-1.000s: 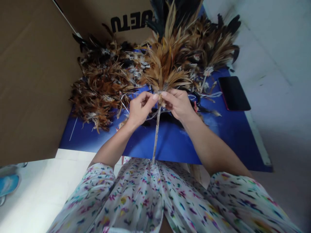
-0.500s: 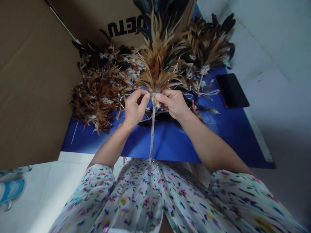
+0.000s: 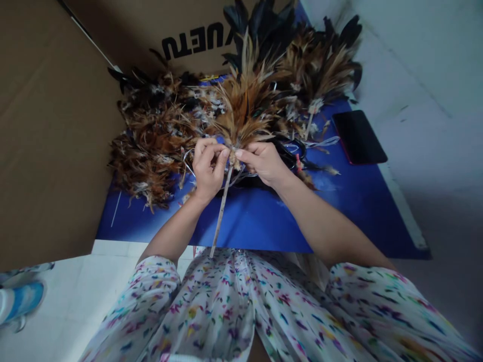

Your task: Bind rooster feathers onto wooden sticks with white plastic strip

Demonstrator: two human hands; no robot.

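A feather duster [image 3: 245, 103] with brown and black feathers points away from me, its thin stick [image 3: 222, 213] slanting down to my lap. My left hand [image 3: 209, 168] pinches at the base of the feathers from the left. From the right, my right hand [image 3: 264, 162] pinches the same spot with thumb and forefinger. The fingertips nearly meet there, and whether a thread runs between them is too small to tell. Behind and to the left lies a pile of loose brown feathers [image 3: 147, 146].
A second feather bunch [image 3: 320, 65] rests at the back right. Black scissors [image 3: 296, 151] and clear string [image 3: 324, 143] lie right of my hands. A phone [image 3: 359, 137] sits at the right edge of the blue table [image 3: 271, 226]. Cardboard [image 3: 49, 130] walls the left and back.
The duster's stick has swung so its lower end points further left. Both hands have stayed at the feather base, with small finger movements.
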